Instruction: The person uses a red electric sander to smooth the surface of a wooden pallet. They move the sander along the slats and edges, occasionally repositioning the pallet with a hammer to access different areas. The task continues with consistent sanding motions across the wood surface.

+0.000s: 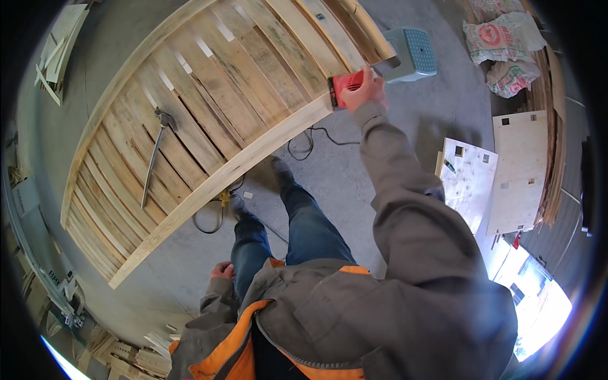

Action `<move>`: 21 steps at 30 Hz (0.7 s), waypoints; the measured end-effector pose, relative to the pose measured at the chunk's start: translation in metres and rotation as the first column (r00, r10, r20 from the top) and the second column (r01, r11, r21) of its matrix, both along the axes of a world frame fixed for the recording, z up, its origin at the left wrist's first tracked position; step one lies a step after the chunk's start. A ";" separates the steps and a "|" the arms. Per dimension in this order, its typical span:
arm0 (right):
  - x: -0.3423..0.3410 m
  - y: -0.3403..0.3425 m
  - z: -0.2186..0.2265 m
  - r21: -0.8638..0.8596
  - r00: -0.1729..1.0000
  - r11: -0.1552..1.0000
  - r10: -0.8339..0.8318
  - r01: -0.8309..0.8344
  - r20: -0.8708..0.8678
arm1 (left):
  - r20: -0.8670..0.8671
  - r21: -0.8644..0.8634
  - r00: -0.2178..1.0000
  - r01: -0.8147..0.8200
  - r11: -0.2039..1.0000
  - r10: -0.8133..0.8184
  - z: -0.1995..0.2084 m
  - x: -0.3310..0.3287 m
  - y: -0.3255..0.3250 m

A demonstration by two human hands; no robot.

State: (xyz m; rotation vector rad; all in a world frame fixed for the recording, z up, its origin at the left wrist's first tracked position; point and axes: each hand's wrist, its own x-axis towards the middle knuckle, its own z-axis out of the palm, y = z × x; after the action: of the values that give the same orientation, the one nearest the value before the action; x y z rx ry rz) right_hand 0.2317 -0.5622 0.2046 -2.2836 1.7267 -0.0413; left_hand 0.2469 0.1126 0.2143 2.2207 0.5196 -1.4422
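Observation:
My right hand [368, 90] is closed around a red power sander [344, 87] at the right end of a long pale wooden rail. Its dark base sits against the rail's near edge. The rail belongs to a wooden slatted frame [209, 166] that spreads across the upper left. A hammer [153, 163] with a long metal handle lies across the slats. My left hand [222, 270] hangs low beside my left thigh, away from the frame; its fingers are mostly hidden.
A blue-green plastic stool [415, 56] stands beyond the sander. Dark cable [309, 144] loops over the floor near my feet. At right are pale boards [467, 180] and white sacks [503, 41]; more boards [66, 47] lie at far left.

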 end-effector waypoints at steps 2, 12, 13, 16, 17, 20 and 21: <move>-0.015 -0.041 -0.012 -0.051 1.000 0.999 0.002 -0.001 0.023 | -0.001 -0.025 0.999 0.032 0.999 -0.032 0.002 -0.003 -0.012; -0.024 -0.004 -0.018 -0.001 0.987 0.987 0.161 -0.161 0.006 | -0.014 0.058 0.997 0.076 0.995 -0.075 0.017 -0.009 -0.007; -0.009 0.023 -0.004 0.085 0.986 0.984 0.163 -0.159 -0.041 | -0.003 0.060 0.997 0.082 0.995 -0.082 0.020 -0.007 -0.006; 0.003 0.081 0.011 0.180 0.966 0.949 0.256 -0.259 0.037 | 0.009 0.028 0.995 0.098 0.995 -0.098 0.015 -0.005 -0.019; 0.007 0.096 0.016 0.175 0.952 0.936 0.296 -0.305 0.076 | 0.020 0.009 0.996 0.090 0.996 -0.090 0.015 -0.004 -0.028; 0.010 0.135 0.017 0.138 0.898 0.905 0.362 -0.403 0.248 | 0.057 -0.053 0.996 0.075 0.996 -0.072 0.005 -0.005 -0.027; 0.007 0.143 0.017 0.118 0.872 0.905 0.349 -0.409 0.343 | 0.073 -0.072 0.996 0.061 0.996 -0.056 0.003 -0.008 -0.023</move>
State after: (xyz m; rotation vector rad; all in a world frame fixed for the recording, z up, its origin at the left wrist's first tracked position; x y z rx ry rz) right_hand 0.2384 -0.4189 0.2217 -2.2847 1.0564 -0.1485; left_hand 0.2388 0.0894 0.2171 2.2362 0.3752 -1.3829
